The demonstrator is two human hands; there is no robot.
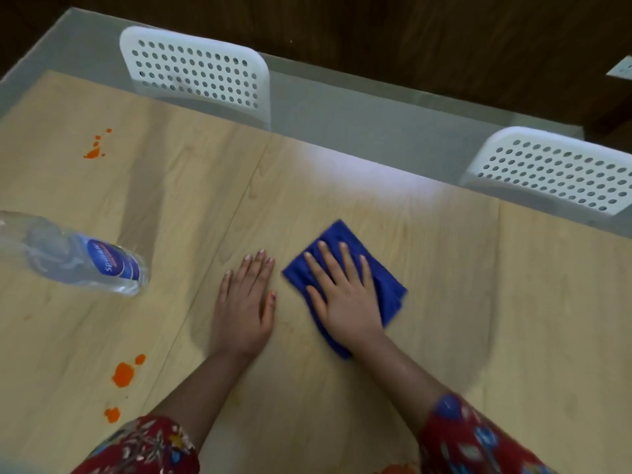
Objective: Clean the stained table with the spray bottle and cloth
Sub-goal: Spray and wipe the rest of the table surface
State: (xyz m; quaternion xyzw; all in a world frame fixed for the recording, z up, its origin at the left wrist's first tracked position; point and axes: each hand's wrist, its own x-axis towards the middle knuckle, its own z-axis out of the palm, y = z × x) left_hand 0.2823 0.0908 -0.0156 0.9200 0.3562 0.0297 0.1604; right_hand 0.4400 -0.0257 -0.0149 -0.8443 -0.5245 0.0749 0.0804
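Observation:
A folded blue cloth (384, 278) lies on the light wooden table (342, 200) near its middle. My right hand (342, 292) presses flat on the cloth, fingers spread. Just left of it, my left hand (246, 302) rests flat on the bare wood, holding nothing. A clear spray bottle (85, 261) with a blue label stands at the left, apart from both hands. Orange stains show at the far left (95, 148), at the near left (124, 372) and at the bottom edge (396, 469).
Two white perforated chair backs stand beyond the table's far edge, one at the upper left (195, 70) and one at the right (554, 172). Grey floor and a dark wooden wall lie behind them.

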